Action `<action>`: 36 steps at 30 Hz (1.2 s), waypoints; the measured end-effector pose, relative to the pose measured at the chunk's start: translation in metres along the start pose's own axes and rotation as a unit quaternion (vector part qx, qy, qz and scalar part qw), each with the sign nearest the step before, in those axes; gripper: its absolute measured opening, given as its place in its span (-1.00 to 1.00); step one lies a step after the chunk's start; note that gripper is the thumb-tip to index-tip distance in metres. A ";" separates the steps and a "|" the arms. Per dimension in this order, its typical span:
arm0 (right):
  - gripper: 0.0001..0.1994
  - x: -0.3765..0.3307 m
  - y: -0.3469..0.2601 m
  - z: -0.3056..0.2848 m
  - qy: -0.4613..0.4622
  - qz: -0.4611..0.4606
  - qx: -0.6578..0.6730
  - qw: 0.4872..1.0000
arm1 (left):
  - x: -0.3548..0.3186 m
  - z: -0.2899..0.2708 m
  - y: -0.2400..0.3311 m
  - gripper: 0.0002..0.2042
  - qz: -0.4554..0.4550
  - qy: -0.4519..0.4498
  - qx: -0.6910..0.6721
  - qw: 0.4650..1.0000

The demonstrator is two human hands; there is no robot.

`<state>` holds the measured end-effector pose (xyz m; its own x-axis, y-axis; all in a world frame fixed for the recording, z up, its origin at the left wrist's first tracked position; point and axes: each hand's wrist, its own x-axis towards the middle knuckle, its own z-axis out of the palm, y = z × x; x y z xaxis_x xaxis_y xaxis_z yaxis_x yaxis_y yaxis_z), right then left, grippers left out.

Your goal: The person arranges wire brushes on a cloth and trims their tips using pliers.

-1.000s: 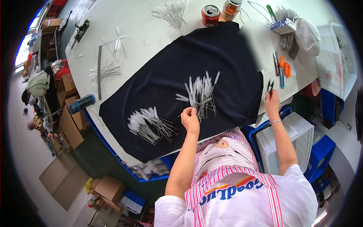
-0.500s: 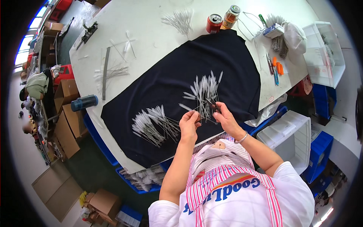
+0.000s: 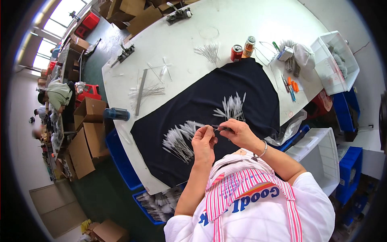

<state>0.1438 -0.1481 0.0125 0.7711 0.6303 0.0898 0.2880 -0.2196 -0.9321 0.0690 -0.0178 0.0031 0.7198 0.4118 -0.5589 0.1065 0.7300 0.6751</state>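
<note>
My left hand (image 3: 204,146) pinches a thin wire-handled brush (image 3: 195,123), its white bristled end pointing left. In my right hand (image 3: 240,134) is a dark tool that looks like small pliers (image 3: 225,129), its tip meeting the wire end of the brush close to my left fingers. Both hands are over the near part of a dark cloth (image 3: 189,101). Left of my left hand lies a pile of white brushes (image 3: 176,142) on the cloth. A second bunch of brushes (image 3: 231,105) lies just beyond my right hand, its lower wires partly hidden by it.
On the white table (image 3: 169,36) lie a metal ruler-like strip (image 3: 141,92), loose brushes (image 3: 210,51), a red can (image 3: 236,53), a glass bottle (image 3: 249,46) and pens (image 3: 291,90). A dark bottle (image 3: 117,114) stands at the left edge. Plastic bins (image 3: 318,155) stand at right.
My view has shifted, so the table sits farther right and lower. Both hands have moved away from the right-hand brush bunch, toward me and the left pile, with brush and tool brought together.
</note>
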 end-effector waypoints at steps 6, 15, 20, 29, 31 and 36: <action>-0.85 0.003 -0.011 -0.007 -0.017 -0.066 -0.102 0.992 | -0.013 0.006 0.035 -0.93 0.094 -0.049 -0.013 0.994; -0.72 0.010 -0.043 -0.015 -0.046 -0.052 -0.110 0.992 | -0.027 0.002 0.063 -0.95 0.143 -0.049 -0.031 0.988; -0.69 0.013 -0.049 -0.012 -0.077 -0.067 -0.268 0.958 | -0.031 -0.001 0.059 -0.93 0.158 -0.039 -0.028 0.986; -0.75 0.016 -0.037 -0.004 -0.060 -0.083 -0.197 0.975 | -0.036 0.005 0.053 -0.92 0.167 -0.043 -0.023 0.985; -0.76 0.016 -0.035 -0.005 -0.065 -0.078 -0.193 0.976 | -0.036 0.005 0.052 -0.92 0.166 -0.048 -0.016 0.985; -0.76 0.014 -0.031 -0.010 -0.067 -0.065 -0.182 0.979 | -0.032 0.003 0.048 -0.89 0.172 -0.069 0.000 0.983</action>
<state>0.1517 -0.1400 0.0462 0.6405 0.7568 0.1306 0.5815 -0.3667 -0.7262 0.0532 0.0026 0.0545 0.8002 0.5552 -0.2270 -0.1583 0.5606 0.8128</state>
